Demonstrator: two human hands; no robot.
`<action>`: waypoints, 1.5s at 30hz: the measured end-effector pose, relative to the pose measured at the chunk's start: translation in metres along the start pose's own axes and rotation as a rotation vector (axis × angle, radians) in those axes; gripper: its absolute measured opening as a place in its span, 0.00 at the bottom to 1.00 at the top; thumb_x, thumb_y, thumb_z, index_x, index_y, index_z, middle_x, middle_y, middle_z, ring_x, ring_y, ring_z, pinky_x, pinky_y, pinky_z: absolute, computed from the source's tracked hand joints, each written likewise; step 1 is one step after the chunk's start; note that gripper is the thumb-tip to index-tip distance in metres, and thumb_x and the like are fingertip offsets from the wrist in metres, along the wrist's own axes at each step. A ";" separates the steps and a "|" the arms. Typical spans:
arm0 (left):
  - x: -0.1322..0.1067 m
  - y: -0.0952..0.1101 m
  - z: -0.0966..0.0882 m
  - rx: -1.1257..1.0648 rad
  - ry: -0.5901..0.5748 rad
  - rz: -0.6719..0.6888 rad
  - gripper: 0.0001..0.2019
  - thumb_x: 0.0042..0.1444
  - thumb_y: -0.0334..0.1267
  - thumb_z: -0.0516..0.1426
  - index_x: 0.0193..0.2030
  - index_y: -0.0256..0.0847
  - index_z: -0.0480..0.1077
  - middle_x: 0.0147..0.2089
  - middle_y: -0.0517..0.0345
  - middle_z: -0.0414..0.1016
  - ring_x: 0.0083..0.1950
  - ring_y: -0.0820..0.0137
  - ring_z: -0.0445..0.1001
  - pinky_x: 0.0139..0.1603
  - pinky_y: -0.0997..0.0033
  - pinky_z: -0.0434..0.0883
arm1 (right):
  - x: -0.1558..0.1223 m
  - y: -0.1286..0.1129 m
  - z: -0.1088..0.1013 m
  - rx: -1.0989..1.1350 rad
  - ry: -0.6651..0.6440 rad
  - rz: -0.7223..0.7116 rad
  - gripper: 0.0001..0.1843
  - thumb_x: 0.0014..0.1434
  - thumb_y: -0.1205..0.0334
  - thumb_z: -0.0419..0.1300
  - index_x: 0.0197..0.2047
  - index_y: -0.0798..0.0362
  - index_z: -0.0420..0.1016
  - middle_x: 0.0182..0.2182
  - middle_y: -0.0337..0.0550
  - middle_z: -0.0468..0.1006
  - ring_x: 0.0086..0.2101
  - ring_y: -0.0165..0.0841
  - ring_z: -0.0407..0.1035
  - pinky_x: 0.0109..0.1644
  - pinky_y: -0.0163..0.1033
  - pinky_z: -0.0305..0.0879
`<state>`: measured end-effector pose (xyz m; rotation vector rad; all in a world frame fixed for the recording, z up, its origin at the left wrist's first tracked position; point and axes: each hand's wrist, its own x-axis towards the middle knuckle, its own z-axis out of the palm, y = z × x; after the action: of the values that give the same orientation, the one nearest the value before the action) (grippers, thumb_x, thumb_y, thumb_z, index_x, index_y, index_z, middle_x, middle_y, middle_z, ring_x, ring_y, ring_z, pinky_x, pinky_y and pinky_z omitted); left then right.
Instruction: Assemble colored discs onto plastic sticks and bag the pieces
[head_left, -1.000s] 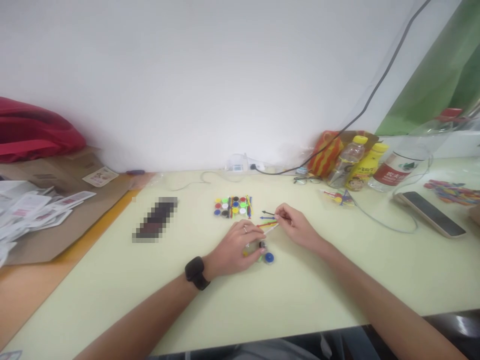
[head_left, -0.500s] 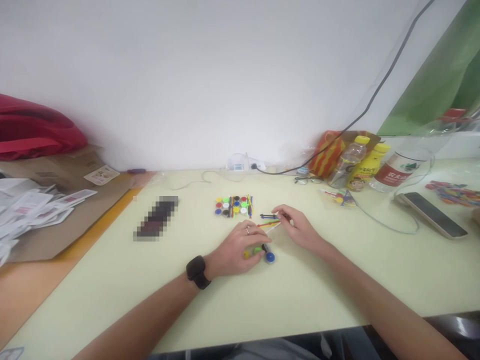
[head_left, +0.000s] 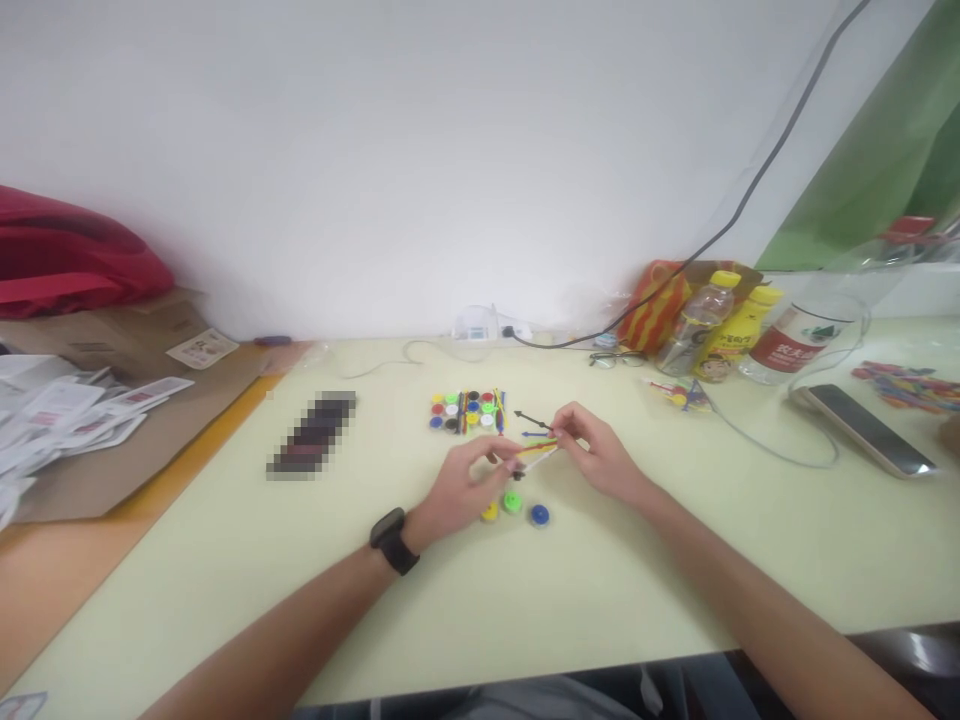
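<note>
My left hand [head_left: 469, 485], with a black watch on the wrist, is closed in a pinch on a small black piece [head_left: 517, 475], mostly covered by the fingertips. My right hand [head_left: 592, 445] pinches one end of a thin black arrow-tipped stick [head_left: 532, 420] that points up and left. Under and beside its fingers are a blue arrow-tipped stick [head_left: 534, 434], red and yellow sticks [head_left: 537, 447] and a white stick [head_left: 540, 459]. Below my hands lie a yellow disc [head_left: 490, 512], a green disc [head_left: 512, 502] and a blue disc [head_left: 539, 515].
Beyond my left hand sits a group of colored discs and sticks [head_left: 469, 410]. A pixelated dark object [head_left: 313, 435] lies to the left. Bottles [head_left: 739, 335], a phone [head_left: 870, 430], a small bag of pieces [head_left: 677, 396] and glasses [head_left: 616, 359] are on the right.
My left hand has drawn back and up from the discs, baring the green and yellow ones, with a black piece in its fingertips. The black stick in my right hand now tilts upward.
</note>
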<state>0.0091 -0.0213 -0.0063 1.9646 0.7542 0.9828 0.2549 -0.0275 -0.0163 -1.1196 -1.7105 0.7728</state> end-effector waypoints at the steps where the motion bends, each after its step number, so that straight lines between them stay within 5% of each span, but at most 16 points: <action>1: 0.002 -0.003 -0.001 -0.067 0.045 -0.057 0.12 0.66 0.39 0.58 0.54 0.41 0.74 0.39 0.52 0.80 0.43 0.64 0.79 0.48 0.62 0.75 | -0.001 -0.002 0.001 0.024 -0.002 0.009 0.04 0.68 0.58 0.56 0.41 0.49 0.67 0.37 0.42 0.74 0.38 0.36 0.71 0.45 0.43 0.68; 6: 0.006 -0.007 -0.009 -0.098 0.147 -0.109 0.12 0.66 0.39 0.57 0.54 0.41 0.72 0.42 0.52 0.80 0.41 0.65 0.79 0.41 0.67 0.74 | -0.005 -0.019 0.006 0.139 -0.045 0.019 0.06 0.68 0.56 0.58 0.41 0.49 0.68 0.35 0.41 0.73 0.39 0.36 0.73 0.44 0.42 0.69; 13: -0.001 0.011 -0.024 0.423 -0.192 0.224 0.11 0.48 0.26 0.59 0.38 0.42 0.75 0.38 0.56 0.80 0.41 0.63 0.75 0.46 0.62 0.70 | -0.005 -0.024 0.005 0.106 -0.038 0.016 0.05 0.68 0.57 0.58 0.41 0.49 0.68 0.36 0.41 0.73 0.38 0.36 0.71 0.44 0.42 0.68; 18: -0.002 0.007 -0.022 0.469 -0.256 0.247 0.12 0.53 0.27 0.58 0.44 0.42 0.75 0.35 0.56 0.79 0.38 0.64 0.74 0.46 0.62 0.70 | -0.004 -0.019 0.003 0.106 -0.040 0.028 0.06 0.68 0.57 0.58 0.41 0.49 0.68 0.37 0.41 0.73 0.38 0.36 0.71 0.44 0.43 0.68; 25: 0.002 0.003 -0.015 0.149 -0.042 0.015 0.08 0.65 0.35 0.58 0.49 0.42 0.76 0.39 0.55 0.81 0.40 0.66 0.78 0.43 0.66 0.72 | -0.006 -0.028 0.004 0.171 -0.082 0.064 0.08 0.68 0.54 0.59 0.42 0.49 0.67 0.35 0.39 0.72 0.33 0.32 0.69 0.39 0.40 0.69; 32: 0.009 -0.001 -0.012 -0.322 0.228 -0.220 0.11 0.59 0.43 0.65 0.44 0.40 0.77 0.38 0.53 0.81 0.43 0.61 0.82 0.46 0.61 0.78 | -0.008 -0.035 0.009 0.365 -0.162 0.129 0.15 0.64 0.47 0.63 0.43 0.48 0.67 0.35 0.40 0.74 0.30 0.32 0.70 0.37 0.42 0.72; 37: 0.008 -0.003 -0.007 -0.400 0.191 -0.357 0.14 0.57 0.44 0.68 0.45 0.39 0.79 0.44 0.50 0.82 0.44 0.60 0.83 0.47 0.59 0.81 | -0.010 -0.037 0.012 0.415 -0.238 0.138 0.15 0.63 0.49 0.66 0.43 0.48 0.67 0.36 0.41 0.78 0.34 0.34 0.75 0.43 0.45 0.73; 45: 0.005 -0.001 -0.002 -0.507 0.046 -0.336 0.13 0.61 0.39 0.64 0.52 0.39 0.80 0.48 0.49 0.84 0.47 0.60 0.83 0.56 0.54 0.78 | -0.010 -0.028 0.016 0.315 -0.214 0.090 0.09 0.65 0.54 0.63 0.43 0.49 0.70 0.38 0.42 0.80 0.35 0.34 0.75 0.45 0.44 0.72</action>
<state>0.0102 -0.0158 -0.0048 1.3341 0.7433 0.9077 0.2320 -0.0483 -0.0017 -0.9263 -1.6463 1.2093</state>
